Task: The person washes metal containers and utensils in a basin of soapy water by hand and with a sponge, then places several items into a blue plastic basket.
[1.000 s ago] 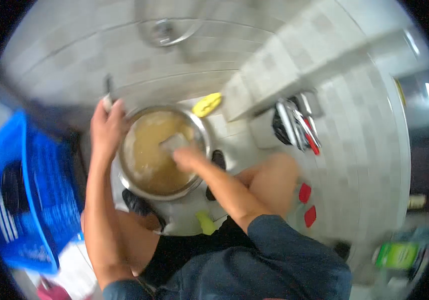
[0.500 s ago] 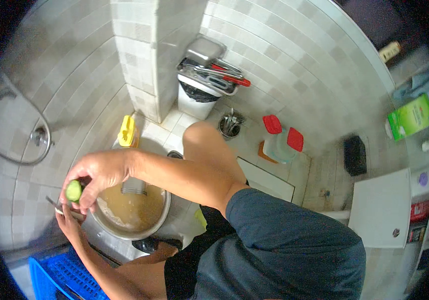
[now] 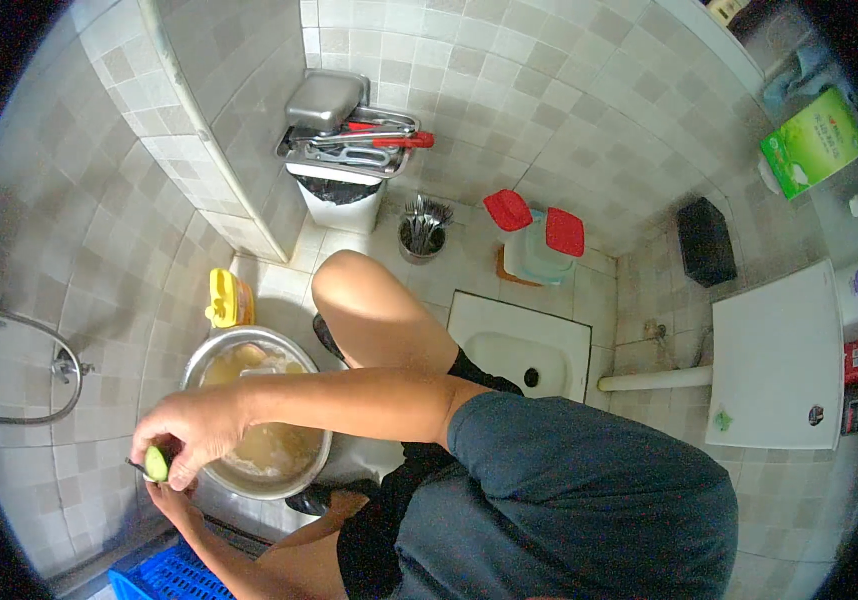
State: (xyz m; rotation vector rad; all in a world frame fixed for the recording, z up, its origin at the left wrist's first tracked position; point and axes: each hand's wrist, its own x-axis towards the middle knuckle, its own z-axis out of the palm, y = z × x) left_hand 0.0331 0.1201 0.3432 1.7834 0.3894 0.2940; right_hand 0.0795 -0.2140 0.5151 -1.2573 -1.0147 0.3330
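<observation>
My right hand [image 3: 196, 432] is closed round a small light-green sponge [image 3: 157, 463], over the left side of a metal basin [image 3: 321, 452]. Just below it, my left hand [image 3: 175, 499] meets the right one, its fingers mostly covered. A thin dark tip [image 3: 136, 465] pokes out beside the sponge; the rest of that thing is hidden between the hands. Cloudy, brownish water with foam [image 3: 276, 452] fills the basin, and a pale rounded item [image 3: 249, 353] shows at its far side. My right forearm crosses over the basin and hides its middle.
A yellow bottle [image 3: 230, 298] stands behind the basin, a blue crate [image 3: 174, 578] at lower left. Farther off are a white bin [image 3: 341, 208] under a tray of utensils [image 3: 349, 152], a cutlery pot [image 3: 421, 240], red-lidded containers [image 3: 539, 250] and a squat toilet [image 3: 509, 360].
Both hands have come nearer to me along the basin's left side, still together with the sponge. The view has shifted, showing more of the squat toilet and the basin's far rim.
</observation>
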